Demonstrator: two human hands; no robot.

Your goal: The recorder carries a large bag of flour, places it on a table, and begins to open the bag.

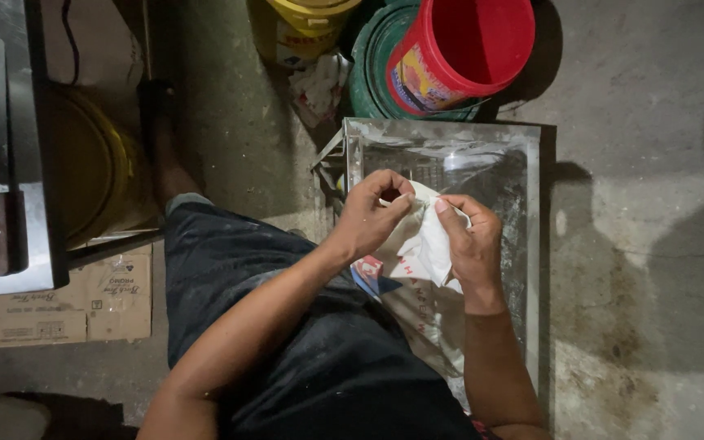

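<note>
A white bag with red and blue print is being held between the left hand and the right hand. A colourful label is wrapping the red bucket, and flattened brown cardboard with dark print is lying on the floor at left.

Left hand and right hand meet, fingers pinched in a closed grip.

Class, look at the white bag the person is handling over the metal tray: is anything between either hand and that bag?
Nothing visible. The left hand and right hand both already pinch the top of the white bag, held above the metal tray.
</note>
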